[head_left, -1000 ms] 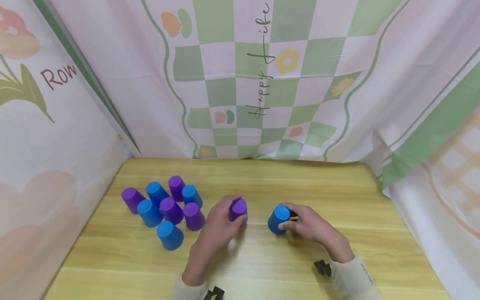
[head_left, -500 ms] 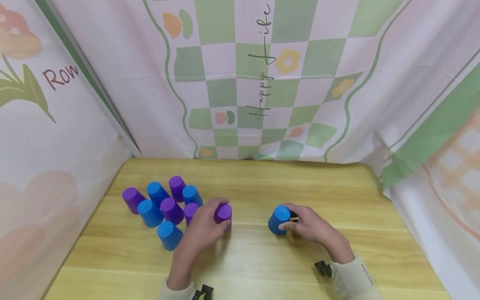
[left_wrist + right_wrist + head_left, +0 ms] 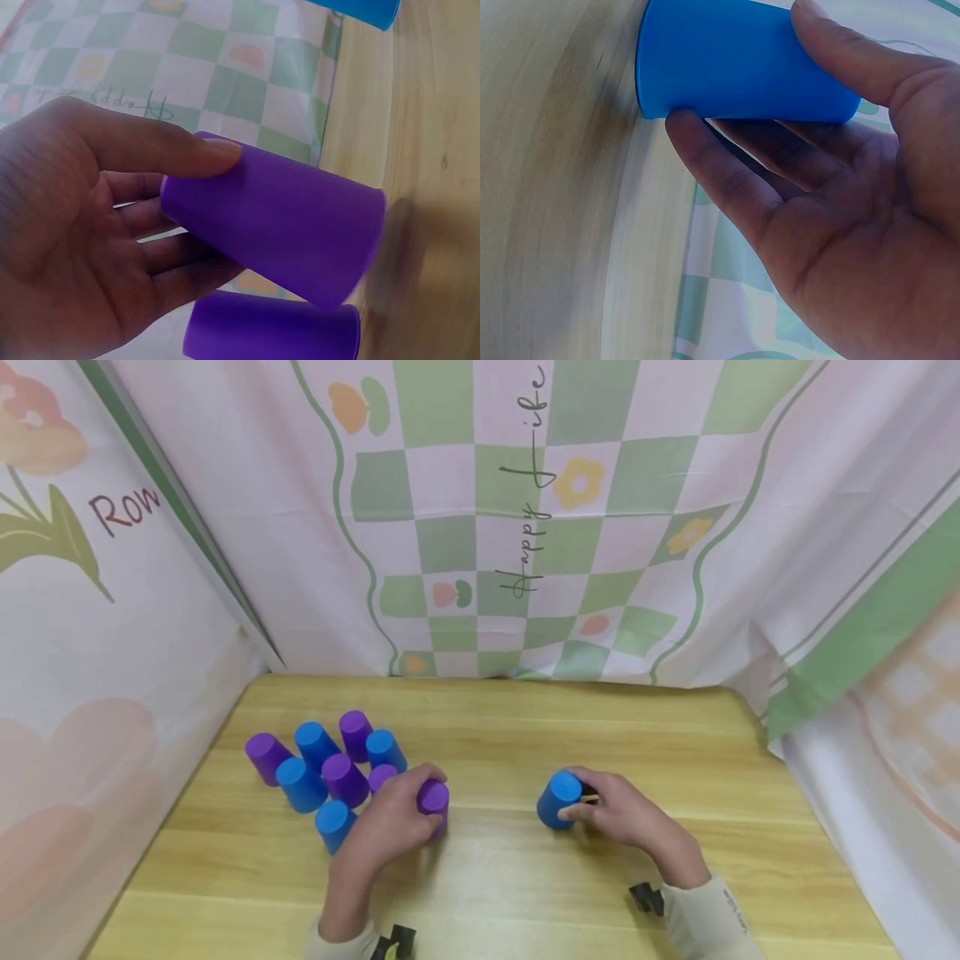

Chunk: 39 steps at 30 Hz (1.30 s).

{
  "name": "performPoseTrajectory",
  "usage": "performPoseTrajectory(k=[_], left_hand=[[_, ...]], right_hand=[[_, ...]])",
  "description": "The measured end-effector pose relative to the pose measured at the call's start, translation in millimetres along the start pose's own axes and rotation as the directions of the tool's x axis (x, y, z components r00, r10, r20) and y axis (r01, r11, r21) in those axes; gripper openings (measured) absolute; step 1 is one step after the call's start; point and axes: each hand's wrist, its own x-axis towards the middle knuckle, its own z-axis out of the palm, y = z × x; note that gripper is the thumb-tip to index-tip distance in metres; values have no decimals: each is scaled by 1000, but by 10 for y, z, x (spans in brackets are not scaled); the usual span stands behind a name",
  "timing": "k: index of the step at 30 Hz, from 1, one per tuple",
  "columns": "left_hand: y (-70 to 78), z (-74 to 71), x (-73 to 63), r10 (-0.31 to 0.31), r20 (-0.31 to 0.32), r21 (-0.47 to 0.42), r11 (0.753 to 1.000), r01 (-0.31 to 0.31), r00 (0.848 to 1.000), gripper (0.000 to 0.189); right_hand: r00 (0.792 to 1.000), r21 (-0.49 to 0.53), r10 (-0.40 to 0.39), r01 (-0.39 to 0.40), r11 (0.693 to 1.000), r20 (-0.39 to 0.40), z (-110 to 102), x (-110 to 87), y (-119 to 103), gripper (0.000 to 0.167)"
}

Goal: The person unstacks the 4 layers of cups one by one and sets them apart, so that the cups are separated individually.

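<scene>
My left hand (image 3: 395,817) grips an upside-down purple cup (image 3: 433,807) at the right side of the cup group. In the left wrist view the thumb lies along this purple cup (image 3: 277,217), and its rim hangs slightly tilted just off the wood. Another purple cup (image 3: 270,328) stands close behind it there. On the right, my right hand (image 3: 618,810) holds an upside-down blue cup (image 3: 558,800), thumb on one side and fingers on the other. The right wrist view has the blue cup's (image 3: 727,60) rim at the table surface.
Several upside-down blue and purple cups stand grouped on the left, among them a purple cup (image 3: 267,757), a blue cup (image 3: 302,786) and a front blue cup (image 3: 334,823) partly hidden by the left arm. A patterned curtain (image 3: 495,552) hangs behind the wooden table (image 3: 525,893).
My left hand has moved left and a little nearer the body with the purple cup, coming up to the group. The right hand and blue cup have stayed in place.
</scene>
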Motion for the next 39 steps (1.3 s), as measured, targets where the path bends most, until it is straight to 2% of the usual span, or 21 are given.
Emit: performPoseTrajectory(k=[7, 18, 25, 32, 36, 39], left_hand=[[-29, -63, -53, -21, 27, 23, 1000, 21, 999, 47], [-3, -142, -112, -73, 24, 20, 997, 73, 997, 50], [-2, -206, -161, -64, -6, 34, 997, 65, 998, 51], [-32, -288, -237, -135, 48, -6, 991, 136, 990, 47], [-43, -309, -258, -128, 41, 2, 992, 128, 991, 50], [-32, -323, -271, -151, 53, 12, 989, 151, 987, 52]], right_hand=[[1000, -4, -4, 4, 1000, 1, 5, -2, 5, 41], [1000, 4, 14, -14, 1000, 6, 0, -8, 2, 43], [1000, 4, 18, -18, 1000, 7, 6, -5, -6, 42], [1000, -4, 14, -14, 1000, 2, -1, 4, -4, 42], [1000, -7, 12, -12, 1000, 1, -5, 11, 5, 41], [1000, -15, -2, 2, 1000, -2, 0, 19, 17, 39]])
